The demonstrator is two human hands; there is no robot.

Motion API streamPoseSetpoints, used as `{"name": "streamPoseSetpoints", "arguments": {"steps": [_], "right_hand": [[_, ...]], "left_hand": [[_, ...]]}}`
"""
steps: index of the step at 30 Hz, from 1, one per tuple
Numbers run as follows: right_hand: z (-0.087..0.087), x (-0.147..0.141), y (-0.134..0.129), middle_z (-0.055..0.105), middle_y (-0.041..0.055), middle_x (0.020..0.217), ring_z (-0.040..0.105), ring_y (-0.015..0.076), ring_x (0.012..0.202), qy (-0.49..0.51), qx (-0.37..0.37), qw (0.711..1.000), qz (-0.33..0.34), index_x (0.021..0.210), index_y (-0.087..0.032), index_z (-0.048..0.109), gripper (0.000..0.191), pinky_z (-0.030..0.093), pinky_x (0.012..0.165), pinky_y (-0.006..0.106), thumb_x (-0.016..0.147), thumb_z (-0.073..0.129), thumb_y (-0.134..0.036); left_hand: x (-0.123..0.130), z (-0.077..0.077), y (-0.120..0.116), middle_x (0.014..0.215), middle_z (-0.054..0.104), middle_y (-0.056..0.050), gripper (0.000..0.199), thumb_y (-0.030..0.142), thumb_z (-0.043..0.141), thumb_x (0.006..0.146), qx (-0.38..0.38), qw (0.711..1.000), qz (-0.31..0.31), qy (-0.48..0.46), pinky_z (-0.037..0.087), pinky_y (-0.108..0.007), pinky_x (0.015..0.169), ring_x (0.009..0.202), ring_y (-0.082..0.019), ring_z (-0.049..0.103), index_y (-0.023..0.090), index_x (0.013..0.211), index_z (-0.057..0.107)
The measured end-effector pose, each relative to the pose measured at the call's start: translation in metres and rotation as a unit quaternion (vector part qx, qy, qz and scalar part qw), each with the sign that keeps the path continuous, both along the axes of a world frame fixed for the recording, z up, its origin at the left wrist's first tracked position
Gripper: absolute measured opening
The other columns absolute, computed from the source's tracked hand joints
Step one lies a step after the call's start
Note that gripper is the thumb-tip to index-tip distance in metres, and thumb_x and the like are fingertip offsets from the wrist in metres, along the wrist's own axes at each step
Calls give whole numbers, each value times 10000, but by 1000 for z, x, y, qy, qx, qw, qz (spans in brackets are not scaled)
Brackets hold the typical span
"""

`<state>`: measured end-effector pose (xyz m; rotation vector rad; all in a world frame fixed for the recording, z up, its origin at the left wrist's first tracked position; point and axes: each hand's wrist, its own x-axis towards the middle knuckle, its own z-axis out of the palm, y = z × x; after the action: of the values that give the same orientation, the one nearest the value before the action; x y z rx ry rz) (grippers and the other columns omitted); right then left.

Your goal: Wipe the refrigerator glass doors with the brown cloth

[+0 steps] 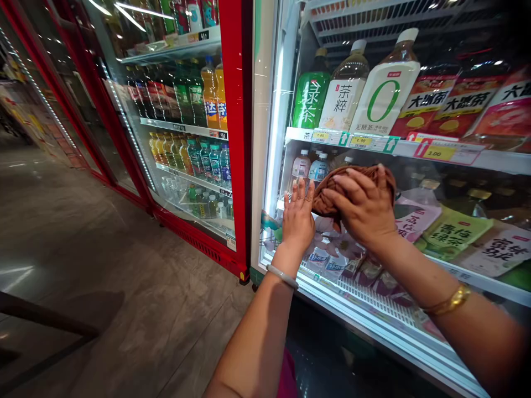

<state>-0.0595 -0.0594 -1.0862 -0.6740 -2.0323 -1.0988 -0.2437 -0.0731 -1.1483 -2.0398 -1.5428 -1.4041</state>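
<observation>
Glass cooler door (pixel 271 235): one. Brown cloth (pixel 324 205): one, bunched against door. Right hand (pixel 367 213): fingers curled over cloth, gripping it. Left hand (pixel 297 217): laid on door, fingers extended, slightly apart. Progress: cloth work appears underway; finished and unfinished glass look alike.

A glossy, marbled grey-brown floor (pixel 136 309) stretched away on the left, catching pale streaks of light beside a dark, straight bar (pixel 45 315). Along it stood a row of tall, red-framed, glass-fronted coolers (pixel 235 149), their white shelves (pixel 191 129) lined with bottled drinks (pixel 182 91). Thin white light strips (pixel 127 126) ran up their edges, and long white reflections (pixel 143 11) crossed the nearest glass.
</observation>
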Motion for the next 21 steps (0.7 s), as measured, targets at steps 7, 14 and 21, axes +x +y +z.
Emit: {"name": "streamPoseSetpoints", "arguments": {"steps": [7, 14, 21], "right_hand": [[-12, 22, -11, 610, 24, 1470, 448, 278, 1490, 31, 35, 999, -20, 1342, -374, 641, 381, 193, 1323, 635, 965, 624, -326], [-55, 48, -31, 669, 66, 1389, 469, 273, 1465, -36, 24, 999, -8, 1312, -278, 657, 390, 223, 1323, 625, 931, 649, -199], [5, 54, -21, 592, 96, 1478, 406, 320, 1521, 67, 60, 996, -10, 1353, -290, 651, 408, 197, 1304, 678, 946, 629, -273]], "left_hand": [[17, 4, 4, 1773, 116, -66, 912, -4, 384, 950, 32, 999, -26, 14, 174, -579, 1352, 1638, -244, 79, 301, 1695, -43], [27, 0, 7, 1768, 137, -101, 841, 32, 415, 976, 55, 998, -19, 35, 207, -555, 1342, 1639, -251, 90, 252, 1700, 47], [39, 6, 3, 1768, 123, -118, 811, 4, 395, 958, 59, 997, -44, 28, 203, -534, 1346, 1645, -247, 64, 212, 1696, 130]]}}
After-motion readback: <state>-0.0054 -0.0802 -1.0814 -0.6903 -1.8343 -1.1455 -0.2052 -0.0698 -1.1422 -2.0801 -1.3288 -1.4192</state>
